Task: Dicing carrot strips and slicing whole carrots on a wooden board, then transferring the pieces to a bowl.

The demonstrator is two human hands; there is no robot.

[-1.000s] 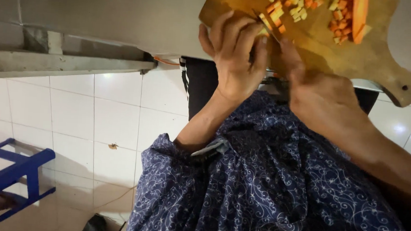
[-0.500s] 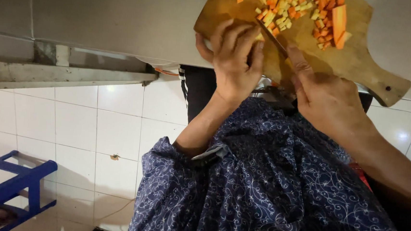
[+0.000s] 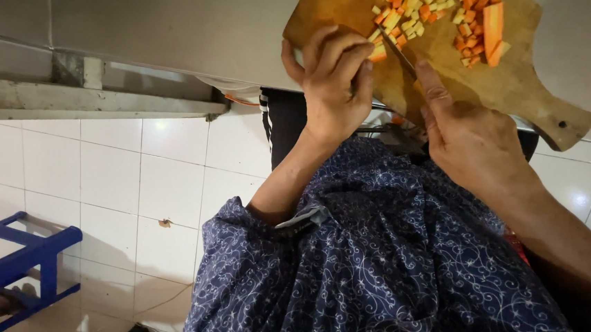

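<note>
A wooden cutting board (image 3: 523,85) with a handle lies on a steel counter (image 3: 181,19). Diced orange and pale carrot pieces (image 3: 417,15) are scattered on it, beside a larger carrot chunk (image 3: 492,27). My left hand (image 3: 332,85) rests on the board's near edge, fingers curled over a small carrot piece (image 3: 378,52). My right hand (image 3: 470,140) grips a knife (image 3: 397,52), index finger stretched along the blade, whose tip lies among the diced pieces.
My blue patterned garment (image 3: 398,277) fills the lower middle. White floor tiles (image 3: 135,175) lie below the counter edge. A blue plastic stool (image 3: 11,264) stands at the lower left, a foot beside it.
The view has shifted down, so more of the board shows at the top. Both hands stay at the board with the knife among the diced carrot.
</note>
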